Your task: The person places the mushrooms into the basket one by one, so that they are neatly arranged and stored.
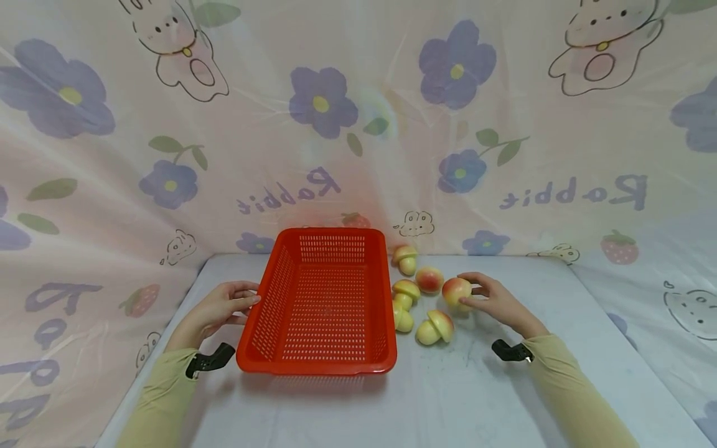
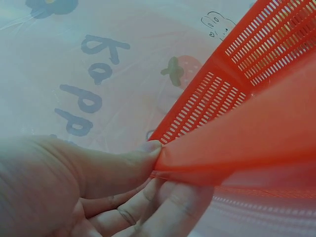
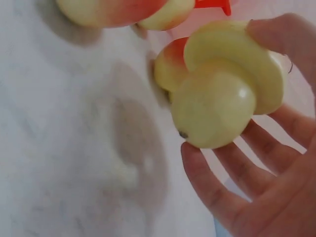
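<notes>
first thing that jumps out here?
The bright red slotted basket mid-table, empty, with the left hand gripping its left rim. Just right of it lies a cluster of toy mushrooms with yellow stems and red-blushed caps; the right hand holds one mushroom at the cluster's right edge.

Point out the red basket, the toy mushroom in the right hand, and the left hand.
red basket (image 1: 320, 367): head view, on its near rim.
toy mushroom (image 3: 213, 111): right wrist view, on its stem.
left hand (image 1: 215, 308): head view, on the back of the hand.

A pale grey tabletop (image 1: 504, 398) is enclosed behind and at both sides by a translucent pink plastic sheet (image 1: 358, 124) printed with purple flowers, rabbits and strawberries.
</notes>
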Tool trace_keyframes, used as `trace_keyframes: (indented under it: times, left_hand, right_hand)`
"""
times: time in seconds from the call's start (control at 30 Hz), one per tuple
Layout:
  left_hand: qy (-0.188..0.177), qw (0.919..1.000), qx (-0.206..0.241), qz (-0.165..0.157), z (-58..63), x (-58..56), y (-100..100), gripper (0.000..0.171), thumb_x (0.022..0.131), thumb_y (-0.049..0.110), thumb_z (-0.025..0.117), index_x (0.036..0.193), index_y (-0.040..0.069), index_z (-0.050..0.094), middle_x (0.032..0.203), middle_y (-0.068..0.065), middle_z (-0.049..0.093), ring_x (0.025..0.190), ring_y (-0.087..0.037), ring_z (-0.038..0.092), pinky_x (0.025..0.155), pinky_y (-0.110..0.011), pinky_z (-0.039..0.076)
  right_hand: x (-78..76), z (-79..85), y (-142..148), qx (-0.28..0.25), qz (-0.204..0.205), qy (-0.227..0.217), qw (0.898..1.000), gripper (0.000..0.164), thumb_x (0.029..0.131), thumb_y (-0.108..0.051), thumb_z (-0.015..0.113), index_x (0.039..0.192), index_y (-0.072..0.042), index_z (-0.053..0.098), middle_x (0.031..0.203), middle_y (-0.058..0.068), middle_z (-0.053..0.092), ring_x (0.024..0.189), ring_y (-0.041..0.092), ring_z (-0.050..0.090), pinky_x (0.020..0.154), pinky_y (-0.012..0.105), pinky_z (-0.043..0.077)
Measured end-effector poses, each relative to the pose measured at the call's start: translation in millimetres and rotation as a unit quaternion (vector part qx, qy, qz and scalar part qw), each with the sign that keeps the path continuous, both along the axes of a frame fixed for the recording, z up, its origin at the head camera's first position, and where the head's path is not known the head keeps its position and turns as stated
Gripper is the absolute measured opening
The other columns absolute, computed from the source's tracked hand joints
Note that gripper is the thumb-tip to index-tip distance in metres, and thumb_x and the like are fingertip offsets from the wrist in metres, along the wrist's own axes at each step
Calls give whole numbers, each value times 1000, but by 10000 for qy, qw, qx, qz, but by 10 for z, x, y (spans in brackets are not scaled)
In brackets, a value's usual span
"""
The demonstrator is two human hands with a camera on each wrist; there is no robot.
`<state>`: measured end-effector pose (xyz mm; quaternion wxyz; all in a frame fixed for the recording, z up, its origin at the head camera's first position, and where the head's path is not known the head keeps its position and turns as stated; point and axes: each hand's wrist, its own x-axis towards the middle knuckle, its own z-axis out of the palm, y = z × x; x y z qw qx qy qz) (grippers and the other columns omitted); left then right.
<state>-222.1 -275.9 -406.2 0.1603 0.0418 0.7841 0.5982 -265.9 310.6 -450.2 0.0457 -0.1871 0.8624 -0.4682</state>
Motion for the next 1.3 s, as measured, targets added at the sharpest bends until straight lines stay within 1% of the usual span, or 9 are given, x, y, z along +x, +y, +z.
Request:
trace_keyframes:
  times: [0.1, 0.2, 0.4, 0.6, 0.73, 0.83, 1.03, 1.2, 1.3]
  left_hand:
    - [-19, 10000, 10, -35, -6, 3, -1, 50, 95, 16, 61, 132, -10, 40, 100, -15, 61, 79, -23, 62, 72, -41, 57]
    - [-29, 10000, 1, -51, -7, 5, 0, 50, 95, 16, 61, 132, -10, 40, 101, -15, 61, 80, -23, 62, 72, -41, 57]
    - [-24, 10000, -35, -31, -2, 2, 9, 50, 95, 16, 61, 132, -10, 40, 102, -16, 61, 80, -24, 62, 72, -41, 57]
    - [-23, 10000, 2, -59, 2, -10, 19, 53, 94, 17, 63, 132, -11, 40, 101, -16, 61, 79, -23, 62, 72, -41, 57]
    - [-15, 9999, 13, -105, 7, -7, 15, 52, 94, 17, 62, 132, -12, 39, 100, -15, 60, 78, -23, 62, 71, -40, 57]
    - [-50, 10000, 7, -81, 19, 2, 15, 52, 94, 17, 62, 132, -11, 39, 99, -14, 60, 78, -22, 62, 71, -39, 57]
    - [-67, 9999, 17, -119, 55, 11, 14, 51, 95, 16, 61, 132, -11, 38, 102, -16, 60, 78, -22, 62, 71, -40, 57]
    - [-64, 9999, -9, -116, 64, 7, 14, 49, 95, 15, 60, 131, -11, 39, 101, -16, 61, 78, -22, 62, 71, -40, 57]
    - [-45, 9999, -78, -107, 59, 2, 18, 47, 96, 15, 60, 130, -11, 41, 100, -16, 61, 78, -23, 62, 71, -41, 57]
  right_hand:
    - [4, 56, -15, -205, -52, -20, 9998, 53, 89, -24, 69, 134, -7, 47, 132, 14, 50, 104, 26, 59, 80, 34, 52]
    - [3, 136, -52, -485, -106, -188, 9986, 53, 92, -23, 67, 135, -4, 44, 132, 17, 48, 104, 23, 59, 77, 35, 54]
    - [-19, 316, -166, -910, -297, -803, 9922, 61, 95, -31, 61, 141, -2, 34, 140, 21, 39, 117, 24, 51, 84, 36, 52]
    - [-40, 505, -283, -1512, -319, -1226, 9804, 67, 96, -36, 57, 145, -4, 24, 142, 21, 34, 114, 21, 51, 88, 36, 51]
    - [-66, 596, -351, -1693, -135, -1316, 9766, 66, 97, -37, 55, 146, -6, 24, 139, 19, 35, 113, 23, 51, 89, 38, 51]
    - [-83, 657, -426, -1699, 37, -1348, 9762, 63, 97, -38, 54, 146, -8, 29, 138, 17, 37, 114, 25, 51, 91, 41, 49]
    - [-112, 790, -645, -1964, 413, -1421, 9693, 54, 97, -34, 56, 143, -10, 38, 134, 15, 45, 113, 25, 53, 95, 51, 45]
    - [-162, 896, -880, -2061, 646, -1459, 9654, 49, 98, -31, 55, 141, -12, 42, 131, 15, 51, 111, 29, 56, 94, 52, 45]
    - [-190, 945, -1035, -2183, 635, -1599, 9606, 51, 97, -31, 57, 141, -10, 40, 130, 16, 51, 111, 32, 56, 92, 51, 47]
